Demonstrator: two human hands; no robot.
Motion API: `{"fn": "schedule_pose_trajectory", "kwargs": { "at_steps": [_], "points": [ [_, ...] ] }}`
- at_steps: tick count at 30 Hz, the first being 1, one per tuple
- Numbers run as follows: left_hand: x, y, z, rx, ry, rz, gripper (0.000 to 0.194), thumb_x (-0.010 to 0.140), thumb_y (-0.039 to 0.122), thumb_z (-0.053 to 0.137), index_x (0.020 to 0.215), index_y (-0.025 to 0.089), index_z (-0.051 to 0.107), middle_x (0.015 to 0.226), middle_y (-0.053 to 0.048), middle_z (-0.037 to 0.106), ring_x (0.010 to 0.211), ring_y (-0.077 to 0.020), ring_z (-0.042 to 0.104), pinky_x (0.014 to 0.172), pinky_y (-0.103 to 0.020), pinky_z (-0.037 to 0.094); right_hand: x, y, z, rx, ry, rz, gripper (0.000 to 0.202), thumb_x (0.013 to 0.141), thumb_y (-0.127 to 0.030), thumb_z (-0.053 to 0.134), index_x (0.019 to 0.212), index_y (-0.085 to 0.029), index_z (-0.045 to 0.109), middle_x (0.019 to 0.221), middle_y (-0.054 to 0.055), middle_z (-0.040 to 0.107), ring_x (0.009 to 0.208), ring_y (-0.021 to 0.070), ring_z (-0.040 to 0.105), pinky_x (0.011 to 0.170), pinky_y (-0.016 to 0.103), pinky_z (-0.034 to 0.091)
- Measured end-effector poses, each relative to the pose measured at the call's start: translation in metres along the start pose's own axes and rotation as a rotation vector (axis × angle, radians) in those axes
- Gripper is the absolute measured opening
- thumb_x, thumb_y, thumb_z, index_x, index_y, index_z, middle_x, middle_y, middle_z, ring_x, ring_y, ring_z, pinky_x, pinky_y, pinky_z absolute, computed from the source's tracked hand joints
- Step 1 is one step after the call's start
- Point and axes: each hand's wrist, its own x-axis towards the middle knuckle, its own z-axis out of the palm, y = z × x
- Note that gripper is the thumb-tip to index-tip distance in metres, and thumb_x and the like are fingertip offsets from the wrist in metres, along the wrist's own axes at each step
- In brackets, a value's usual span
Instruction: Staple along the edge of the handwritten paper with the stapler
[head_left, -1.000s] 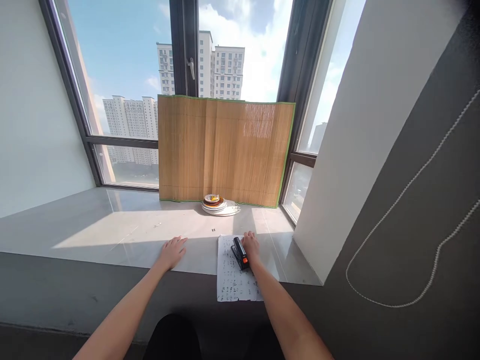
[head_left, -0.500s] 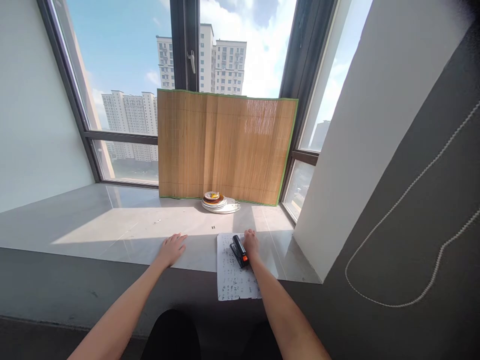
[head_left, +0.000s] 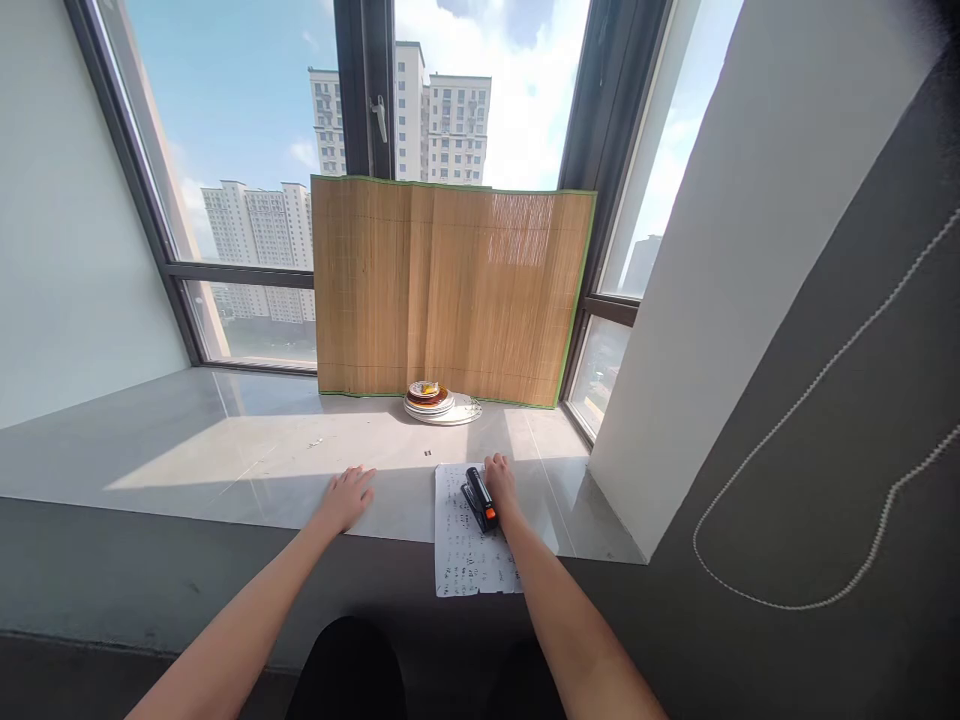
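Note:
My left hand [head_left: 346, 499] lies palm down on the tiled window ledge [head_left: 285, 505], its fingers stretched and holding nothing. Over on the right, my right hand [head_left: 501, 482] rests with curled fingers at the upper right of a handwritten sheet of paper [head_left: 456, 550]. Whatever its fingers may hold is hidden. Close against that hand's left side lies a black stapler [head_left: 477, 497] with an orange part at its near end. The stapler sits on the paper, and I cannot tell whether the hand touches it. The sheet's lower part extends past the ledge's front edge.
Behind the hands, stacked plates [head_left: 429, 403] stand before a bamboo mat [head_left: 450, 290] leaning on the window. A tiny dark piece [head_left: 427, 453] and white scraps [head_left: 316, 442] lie on the ledge. A beaded cord [head_left: 795, 400] hangs at the right.
The view has shifted very slightly. The fingers of my right hand look a little less tightly curled; the stapler, paper and left hand stay in place.

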Motion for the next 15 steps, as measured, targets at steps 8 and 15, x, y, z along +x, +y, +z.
{"fn": "schedule_pose_trajectory", "kwargs": {
  "at_steps": [8, 15],
  "points": [
    [0.015, 0.116, -0.001, -0.364, 0.023, 0.493, 0.054, 0.104, 0.028, 0.043, 0.156, 0.02, 0.054, 0.164, -0.01, 0.052, 0.156, -0.0263, 0.042, 0.131, -0.047, 0.032, 0.009, -0.01, 0.002, 0.079, 0.056, 0.004, 0.029, 0.09, 0.002, 0.049, 0.095, -0.02, 0.067, 0.112, 0.013, 0.068, 0.111, 0.0258, 0.059, 0.087, 0.031, 0.046],
    [0.011, 0.144, 0.005, -0.328, -0.057, 0.371, 0.053, 0.103, 0.035, 0.049, 0.154, 0.022, 0.055, 0.167, -0.01, 0.049, 0.156, -0.0272, 0.043, 0.132, -0.049, 0.029, -0.01, -0.012, -0.012, 0.239, 0.185, 0.026, 0.035, 0.098, -0.012, 0.037, 0.112, -0.02, 0.067, 0.106, 0.009, 0.072, 0.1, 0.0228, 0.066, 0.083, 0.03, 0.049]
  ]
}}
